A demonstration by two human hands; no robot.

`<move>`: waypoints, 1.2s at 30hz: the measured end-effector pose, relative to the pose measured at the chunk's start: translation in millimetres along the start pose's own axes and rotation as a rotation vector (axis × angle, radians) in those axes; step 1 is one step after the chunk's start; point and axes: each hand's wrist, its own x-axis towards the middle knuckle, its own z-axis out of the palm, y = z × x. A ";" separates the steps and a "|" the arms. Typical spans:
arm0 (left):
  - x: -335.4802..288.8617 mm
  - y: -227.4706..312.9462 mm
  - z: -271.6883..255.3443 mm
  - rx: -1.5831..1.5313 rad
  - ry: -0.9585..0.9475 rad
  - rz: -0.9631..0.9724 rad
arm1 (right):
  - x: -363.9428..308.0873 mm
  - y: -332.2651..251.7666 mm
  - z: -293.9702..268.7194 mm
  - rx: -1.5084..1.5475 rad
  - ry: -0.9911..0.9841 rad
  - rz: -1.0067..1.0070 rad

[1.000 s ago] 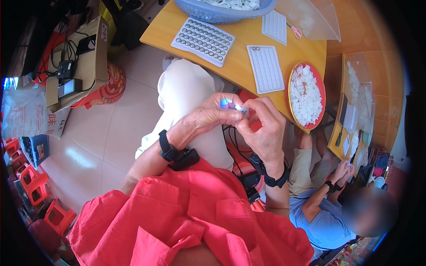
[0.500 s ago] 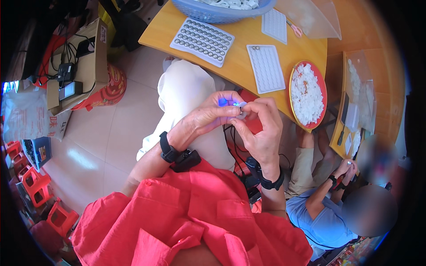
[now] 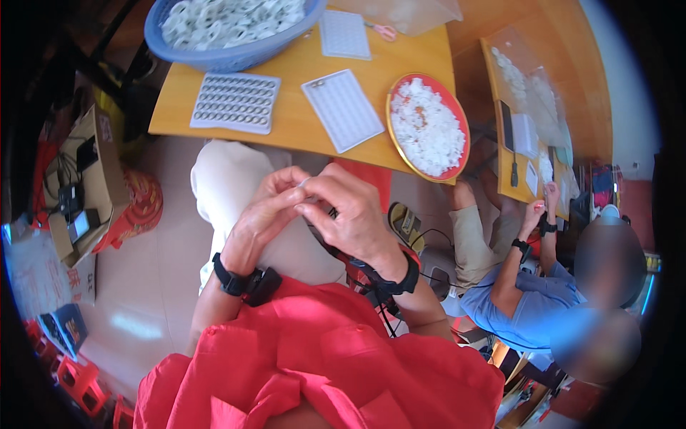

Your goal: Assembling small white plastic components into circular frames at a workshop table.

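My left hand [image 3: 270,209] and my right hand [image 3: 349,207] meet above my lap, fingertips pinched together on a small white piece [image 3: 304,183]. Fingers cover most of it, so its exact kind does not show. On the table ahead lies a white tray [image 3: 270,129] filled with rows of round silver button cells [image 3: 236,100]. To its right is a second white tray [image 3: 348,114] with a few small metal cells in one corner. A red plate with a gold rim [image 3: 463,129] bears a heap of small white parts [image 3: 427,129].
A blue basket [image 3: 236,63] of white ring-like pieces stands at the table's far left. Behind are another white tray [image 3: 344,34] and pink-handled scissors [image 3: 384,31]. A co-worker in blue [image 3: 525,304] sits at right by another table. A cardboard box [image 3: 107,179] stands at left.
My view has swung right, so the table and trays sit farther left in the picture. My hands stay together; the blue glow at my fingertips no longer shows.
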 end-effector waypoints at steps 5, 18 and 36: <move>2.2 -2.5 1.7 0.015 -0.049 0.001 | -6.0 4.2 -7.3 0.103 0.006 0.014; 3.8 -2.3 -0.8 0.011 -0.056 0.018 | 25.4 132.5 -115.3 -0.471 0.186 0.354; 0.6 -2.4 -4.6 -0.042 -0.071 0.023 | 21.7 120.3 -128.0 0.569 0.331 0.597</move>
